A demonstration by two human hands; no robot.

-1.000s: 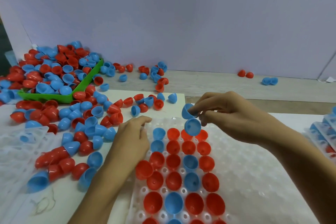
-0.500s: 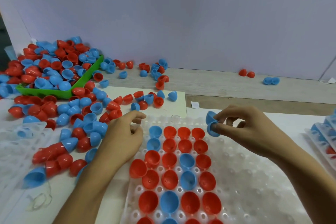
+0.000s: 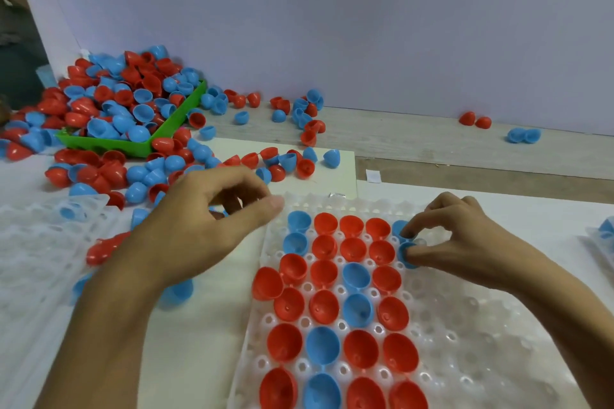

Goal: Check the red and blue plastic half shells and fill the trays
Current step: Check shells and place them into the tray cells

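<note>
Head view: near the clear tray's [image 3: 481,325] far edge, the right hand [image 3: 465,242] pinches two blue half shells [image 3: 407,254] over empty pockets; one could tip sideways. Left hand [image 3: 206,226] hovers, loosely curled, empty, short of the loose pile [image 3: 139,173].

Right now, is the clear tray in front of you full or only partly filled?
Partly filled. The clear tray holds red and blue half shells only in its left columns; the pockets on its right side show empty.
</note>
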